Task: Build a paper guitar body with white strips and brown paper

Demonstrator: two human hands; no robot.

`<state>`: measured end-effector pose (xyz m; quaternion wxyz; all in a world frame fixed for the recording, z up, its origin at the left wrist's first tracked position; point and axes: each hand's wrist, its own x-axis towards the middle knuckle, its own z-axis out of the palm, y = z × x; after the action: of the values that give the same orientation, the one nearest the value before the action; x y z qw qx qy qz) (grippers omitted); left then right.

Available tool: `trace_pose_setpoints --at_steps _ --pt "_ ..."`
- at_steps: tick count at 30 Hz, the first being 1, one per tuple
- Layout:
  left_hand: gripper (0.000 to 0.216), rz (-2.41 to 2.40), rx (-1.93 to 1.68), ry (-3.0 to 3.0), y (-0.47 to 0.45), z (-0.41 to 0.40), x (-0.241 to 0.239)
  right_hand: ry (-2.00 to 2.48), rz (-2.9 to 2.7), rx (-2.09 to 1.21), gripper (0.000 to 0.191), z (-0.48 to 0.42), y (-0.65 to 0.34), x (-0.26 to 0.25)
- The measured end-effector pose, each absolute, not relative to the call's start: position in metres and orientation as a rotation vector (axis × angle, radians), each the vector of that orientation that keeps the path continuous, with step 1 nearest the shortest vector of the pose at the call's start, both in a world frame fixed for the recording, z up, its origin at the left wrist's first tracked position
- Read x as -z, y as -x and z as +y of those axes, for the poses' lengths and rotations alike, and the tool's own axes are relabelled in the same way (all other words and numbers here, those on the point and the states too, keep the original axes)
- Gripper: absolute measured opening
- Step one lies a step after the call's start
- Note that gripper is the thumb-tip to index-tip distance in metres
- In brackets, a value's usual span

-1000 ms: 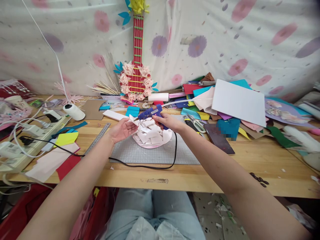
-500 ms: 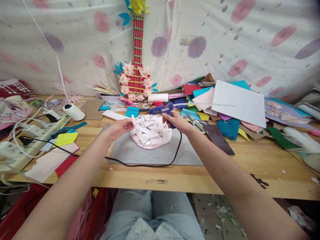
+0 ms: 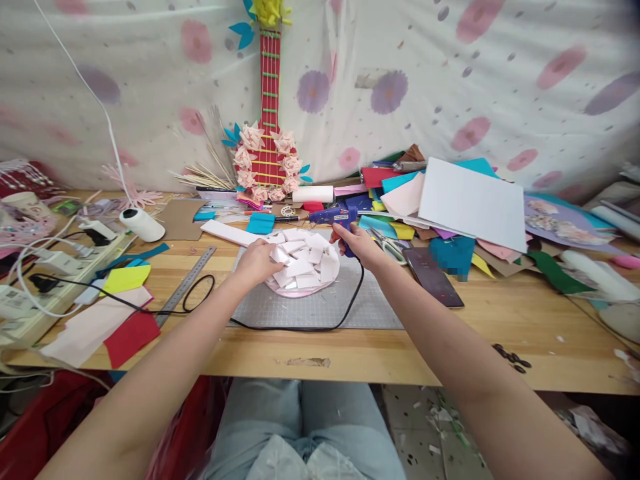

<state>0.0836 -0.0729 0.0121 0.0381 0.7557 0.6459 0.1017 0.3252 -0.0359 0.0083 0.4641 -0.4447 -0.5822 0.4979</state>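
A round pink disc covered with white folded paper pieces (image 3: 306, 261) lies on a grey cutting mat (image 3: 320, 303). My left hand (image 3: 256, 261) rests on the disc's left side, fingers curled down onto the paper pieces. My right hand (image 3: 357, 243) is closed round the handle of a blue glue gun (image 3: 331, 216), held just beyond the disc's right edge with its nozzle pointing left. The gun's black cord (image 3: 280, 325) loops across the mat toward the left.
A steel ruler (image 3: 187, 283) lies left of the mat. Power strips and plugs (image 3: 45, 280) crowd the left edge. Scissors (image 3: 387, 243), a dark phone (image 3: 433, 277) and a heap of coloured sheets (image 3: 470, 203) lie to the right. A red paper guitar (image 3: 267, 120) leans at the back.
My right hand carried the glue gun off the disc to the right and back. My left hand turned palm down and settled onto the paper pieces.
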Motion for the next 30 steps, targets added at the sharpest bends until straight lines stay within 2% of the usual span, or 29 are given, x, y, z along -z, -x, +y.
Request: trace_pose_setpoints --at_steps 7,13,28,30 --pt "0.038 1.956 -0.346 -2.306 -0.084 -0.068 -0.008 1.095 -1.44 -1.237 0.045 -0.034 -0.327 -0.005" --pt "0.063 1.944 -0.488 -2.217 -0.084 -0.065 -0.001 1.101 -1.465 -1.247 0.045 -0.035 -0.325 -0.006" --pt "0.071 1.887 -0.5 -2.126 -0.085 -0.069 -0.009 1.119 -1.472 -1.229 0.047 -0.038 -0.323 -0.004" --pt "0.065 1.86 -0.563 -2.122 -0.08 -0.069 -0.011 1.124 -1.475 -1.23 0.046 -0.038 -0.325 -0.002"
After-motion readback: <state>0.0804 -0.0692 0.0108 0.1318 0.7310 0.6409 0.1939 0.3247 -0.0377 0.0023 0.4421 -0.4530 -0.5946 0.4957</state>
